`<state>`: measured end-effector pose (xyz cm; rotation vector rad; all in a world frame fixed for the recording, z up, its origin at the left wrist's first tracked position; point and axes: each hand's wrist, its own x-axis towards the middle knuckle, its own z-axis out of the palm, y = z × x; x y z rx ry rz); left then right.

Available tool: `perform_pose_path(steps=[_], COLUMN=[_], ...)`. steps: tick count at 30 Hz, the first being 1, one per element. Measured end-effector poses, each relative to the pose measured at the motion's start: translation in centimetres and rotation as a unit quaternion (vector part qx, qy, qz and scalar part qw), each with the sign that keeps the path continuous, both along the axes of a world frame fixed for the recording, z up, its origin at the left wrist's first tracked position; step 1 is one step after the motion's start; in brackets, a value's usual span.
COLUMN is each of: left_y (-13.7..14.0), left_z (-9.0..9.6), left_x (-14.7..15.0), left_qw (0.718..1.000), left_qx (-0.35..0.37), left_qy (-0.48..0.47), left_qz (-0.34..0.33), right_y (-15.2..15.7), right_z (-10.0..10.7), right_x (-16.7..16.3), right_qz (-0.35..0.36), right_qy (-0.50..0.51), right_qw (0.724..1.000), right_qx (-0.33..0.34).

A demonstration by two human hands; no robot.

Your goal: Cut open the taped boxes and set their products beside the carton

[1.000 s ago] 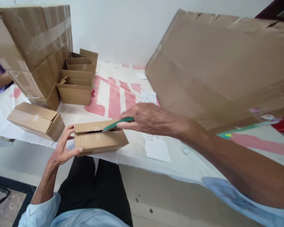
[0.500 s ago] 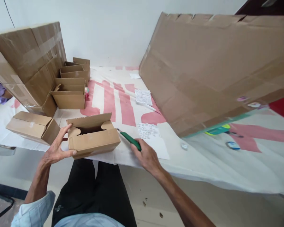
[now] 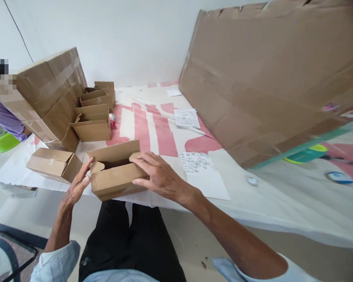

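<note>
In the head view, a cloth-covered counter (image 3: 270, 207) lines a white wall (image 3: 141, 39). At its near edge the box (image 3: 117, 180) opens upward, long axis left-to-right; the left hand (image 3: 78, 186), fingers extended, touches one end, the right hand (image 3: 160, 174) pinches the other.

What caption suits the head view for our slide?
Left hand and right hand at opposite ends of an open cardboard box.

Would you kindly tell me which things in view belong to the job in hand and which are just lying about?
In the job:
- open box, with the left hand and right hand at its ends
- probably the closed box and the row of boxes behind it

Seemingly just lying about:
- marked paper sheet
- large cardboard piece
</note>
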<state>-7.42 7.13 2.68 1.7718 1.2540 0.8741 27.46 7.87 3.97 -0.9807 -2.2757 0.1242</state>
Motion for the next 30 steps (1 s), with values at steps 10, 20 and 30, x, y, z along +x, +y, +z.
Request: perform_pose_path(steps=[10, 20, 30], left_y=[-0.2, -1.1, -1.1], left_z=[-0.4, -0.3, -1.2], left_x=[1.1, 2.0, 2.1], left_qw=[0.999, 0.997, 0.997], left_qx=[-0.009, 0.014, 0.039], left_qy=[0.037, 0.061, 0.048], left_qz=[-0.015, -0.039, -0.043], right_y=[-6.1, -3.1, 1.1], right_z=[-4.9, -1.3, 2.7], right_x=[-0.5, -1.6, -1.6], right_qz=[-0.02, 0.055, -0.048], right_qy=[0.04, -0.06, -0.372], right_qw=[0.979, 0.988, 0.927], right_qx=[0.197, 0.129, -0.001])
